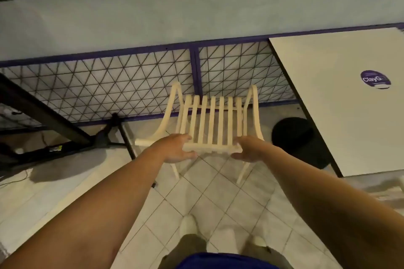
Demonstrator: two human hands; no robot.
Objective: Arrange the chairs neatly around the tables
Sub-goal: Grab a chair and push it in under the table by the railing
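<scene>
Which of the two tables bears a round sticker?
The white rectangular table on the right, with a purple round sticker; the dark-framed table on the left shows none.

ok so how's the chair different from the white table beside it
The chair is cream with a slatted back; the white table has a flat solid top. The left hand and right hand grip the chair's top rail; the table is untouched. The table bears a round purple sticker; the chair is plain. Both are pale and stand by the purple mesh fence.
</scene>
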